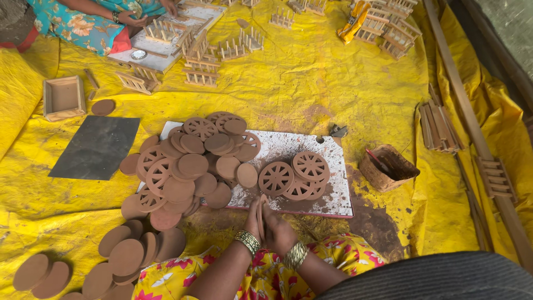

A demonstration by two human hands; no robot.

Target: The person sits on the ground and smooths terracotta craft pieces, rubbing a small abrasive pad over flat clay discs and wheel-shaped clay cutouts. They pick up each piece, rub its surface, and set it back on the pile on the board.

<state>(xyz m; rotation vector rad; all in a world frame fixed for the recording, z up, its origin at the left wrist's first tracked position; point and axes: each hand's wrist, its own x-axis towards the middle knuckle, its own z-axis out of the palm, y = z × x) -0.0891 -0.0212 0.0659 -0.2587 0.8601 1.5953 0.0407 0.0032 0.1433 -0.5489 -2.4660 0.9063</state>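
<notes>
Hands: I saw left hand (252,221) and right hand (279,230) pressed together, pinching a brown disc (260,214) edge-on.
Handling: probably light, stiff, brittle; I'd grip its rim.
Ahead: spoked wheels (294,175).

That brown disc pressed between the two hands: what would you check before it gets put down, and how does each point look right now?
1. Grip: left hand and right hand both press the brown disc, held on edge: ok.
2. Disc whole, no cracks: cannot tell, only its edge shows.
3. Free spot on the speckled white board: ok, bare patch at its right end.
4. Stack of spoked wheels stable: ok, lying flat.
5. Heap of plain discs clear of the hands: ok.
6. Small brown bowl upright: ok.
</notes>
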